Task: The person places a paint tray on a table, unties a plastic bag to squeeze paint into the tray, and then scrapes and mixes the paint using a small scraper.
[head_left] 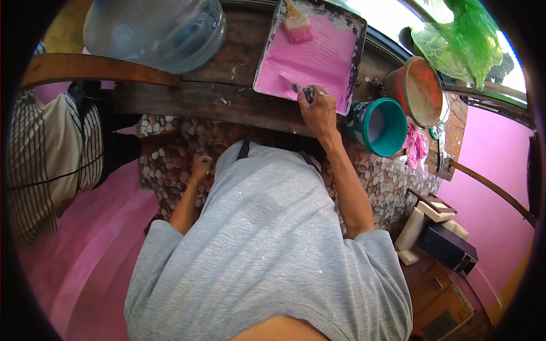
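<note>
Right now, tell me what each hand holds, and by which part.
The right hand grips a scraper by its dark handle; the left hand appears to hold nothing.

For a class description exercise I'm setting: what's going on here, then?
A person in a grey shirt grips a small bladed tool in the right hand, over pink paint in a tray. A pink-bristled brush lies at the tray's far end. A teal bucket is beside the tray. The left hand is low by the body, too small to read clearly.
</note>
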Tool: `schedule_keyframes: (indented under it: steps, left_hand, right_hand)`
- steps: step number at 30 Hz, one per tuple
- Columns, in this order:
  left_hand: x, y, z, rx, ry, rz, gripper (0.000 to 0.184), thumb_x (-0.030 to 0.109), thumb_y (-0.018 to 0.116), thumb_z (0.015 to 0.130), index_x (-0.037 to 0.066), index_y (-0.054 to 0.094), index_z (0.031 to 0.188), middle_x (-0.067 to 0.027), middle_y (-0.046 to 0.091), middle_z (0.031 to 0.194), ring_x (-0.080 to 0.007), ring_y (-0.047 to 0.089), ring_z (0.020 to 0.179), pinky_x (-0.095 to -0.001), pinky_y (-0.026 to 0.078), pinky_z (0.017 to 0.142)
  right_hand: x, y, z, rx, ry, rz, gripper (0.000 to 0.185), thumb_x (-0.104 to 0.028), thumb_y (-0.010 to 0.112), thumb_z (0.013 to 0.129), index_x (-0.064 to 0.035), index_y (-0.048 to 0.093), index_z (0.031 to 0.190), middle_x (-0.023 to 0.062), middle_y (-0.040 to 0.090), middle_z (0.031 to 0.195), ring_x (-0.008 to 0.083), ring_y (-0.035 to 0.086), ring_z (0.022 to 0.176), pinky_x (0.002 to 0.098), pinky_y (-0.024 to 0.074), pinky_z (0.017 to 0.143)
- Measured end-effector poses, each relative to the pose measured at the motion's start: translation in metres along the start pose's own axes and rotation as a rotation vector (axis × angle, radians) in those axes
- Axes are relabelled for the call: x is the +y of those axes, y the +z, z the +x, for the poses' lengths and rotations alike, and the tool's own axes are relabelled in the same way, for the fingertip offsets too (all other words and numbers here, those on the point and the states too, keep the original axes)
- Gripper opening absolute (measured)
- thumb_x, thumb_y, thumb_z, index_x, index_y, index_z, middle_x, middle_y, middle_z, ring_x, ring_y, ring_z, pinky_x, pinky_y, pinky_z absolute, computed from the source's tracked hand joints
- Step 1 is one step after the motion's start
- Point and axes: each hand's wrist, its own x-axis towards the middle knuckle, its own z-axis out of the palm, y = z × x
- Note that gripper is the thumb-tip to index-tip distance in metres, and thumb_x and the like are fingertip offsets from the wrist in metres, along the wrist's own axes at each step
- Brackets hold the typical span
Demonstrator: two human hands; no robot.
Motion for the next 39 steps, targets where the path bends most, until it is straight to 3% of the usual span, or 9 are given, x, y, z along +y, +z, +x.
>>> schedule_keyframes:
  steps: [13, 16, 19, 22, 28, 33, 36, 37, 39]
  left_hand:
    - [0.039, -0.005, -0.023, -0.063, 0.031, 0.065, 0.023, 0.019, 0.063, 0.083, 0.0, 0.063, 0.095, -0.0041, 0.065, 0.076, -0.011, 0.06, 0.067, -0.0244, 0.049, 0.063]
    - [0.032, -0.006, -0.021, -0.133, -0.128, -0.057, 0.022, 0.019, 0.062, 0.083, 0.001, 0.063, 0.096, -0.0049, 0.066, 0.079, -0.0128, 0.063, 0.071, -0.0268, 0.051, 0.066]
    - [0.049, -0.003, -0.012, -0.017, -0.025, -0.237, 0.022, 0.019, 0.061, 0.084, 0.001, 0.062, 0.097, -0.0053, 0.066, 0.079, -0.0141, 0.064, 0.074, -0.0277, 0.051, 0.066]
    - [0.142, 0.003, -0.017, 0.322, 0.384, -0.002, 0.021, 0.021, 0.058, 0.089, 0.001, 0.061, 0.095, -0.0059, 0.064, 0.082, -0.0154, 0.063, 0.076, -0.0304, 0.05, 0.067]
    - [0.334, 0.05, 0.075, 0.012, 0.738, -0.461, 0.031, 0.029, 0.052, 0.094, -0.001, 0.059, 0.098, -0.0041, 0.059, 0.084, -0.0123, 0.053, 0.079, -0.0265, 0.043, 0.074]
    - [0.446, 0.079, 0.147, -0.255, 0.489, -0.185, 0.063, 0.051, 0.051, 0.089, -0.001, 0.052, 0.124, -0.0116, 0.058, 0.114, -0.0196, 0.052, 0.105, -0.0314, 0.037, 0.092]
    - [0.452, 0.105, 0.22, -0.614, 0.272, -0.446, 0.095, 0.065, 0.054, 0.078, 0.007, 0.022, 0.146, -0.0083, 0.018, 0.153, -0.0212, 0.013, 0.141, -0.035, 0.01, 0.111]
    - [0.48, 0.099, 0.176, -0.525, 0.334, -0.41, 0.089, 0.062, 0.054, 0.08, 0.008, 0.026, 0.145, -0.0067, 0.025, 0.15, -0.0218, 0.021, 0.138, -0.0362, 0.015, 0.111]
    - [0.464, 0.116, 0.237, -0.719, 0.308, -0.48, 0.085, 0.06, 0.055, 0.081, 0.008, 0.03, 0.143, -0.0074, 0.034, 0.146, -0.0218, 0.03, 0.134, -0.0341, 0.021, 0.109]
  right_hand:
    - [-0.016, 0.002, -0.001, 0.086, 0.096, 0.035, 0.028, -0.022, 0.062, 0.084, 0.0037, 0.06, 0.074, 0.0226, 0.059, 0.066, 0.0392, 0.059, 0.062, 0.0446, 0.0444, 0.059]
    - [-0.018, -0.001, 0.0, 0.114, 0.084, 0.017, 0.027, -0.022, 0.062, 0.083, 0.0032, 0.06, 0.075, 0.0223, 0.06, 0.068, 0.0394, 0.059, 0.063, 0.0448, 0.0449, 0.061]
    - [-0.014, 0.008, 0.0, 0.12, 0.012, -0.015, 0.026, -0.022, 0.063, 0.083, 0.003, 0.06, 0.079, 0.0226, 0.061, 0.074, 0.0387, 0.06, 0.067, 0.0449, 0.0456, 0.063]
    - [-0.011, 0.004, -0.002, 0.059, -0.019, -0.029, 0.025, -0.022, 0.063, 0.083, 0.0029, 0.06, 0.082, 0.0228, 0.062, 0.08, 0.0379, 0.06, 0.071, 0.0449, 0.0461, 0.065]
    - [-0.006, -0.013, -0.007, 0.131, 0.062, -0.014, 0.025, -0.023, 0.063, 0.082, 0.0023, 0.061, 0.082, 0.0215, 0.062, 0.076, 0.0378, 0.061, 0.07, 0.0433, 0.0475, 0.064]
    - [0.005, 0.012, -0.003, 0.197, 0.085, 0.13, 0.025, -0.023, 0.065, 0.08, 0.0015, 0.062, 0.078, 0.0201, 0.062, 0.073, 0.0374, 0.062, 0.069, 0.0428, 0.0476, 0.063]
    - [0.013, 0.022, -0.001, 0.24, -0.094, 0.05, 0.021, -0.023, 0.064, 0.082, -0.0027, 0.061, 0.08, 0.0193, 0.06, 0.076, 0.0382, 0.059, 0.071, 0.0441, 0.0474, 0.063]
    - [0.02, 0.033, 0.002, 0.291, -0.048, 0.031, 0.02, -0.023, 0.065, 0.081, -0.004, 0.062, 0.081, 0.0181, 0.059, 0.075, 0.0376, 0.059, 0.072, 0.0439, 0.0481, 0.065]
    - [0.005, 0.021, 0.005, 0.361, 0.004, 0.034, 0.022, -0.021, 0.072, 0.077, -0.0017, 0.06, 0.074, 0.0156, 0.06, 0.071, 0.0358, 0.059, 0.066, 0.042, 0.0465, 0.062]
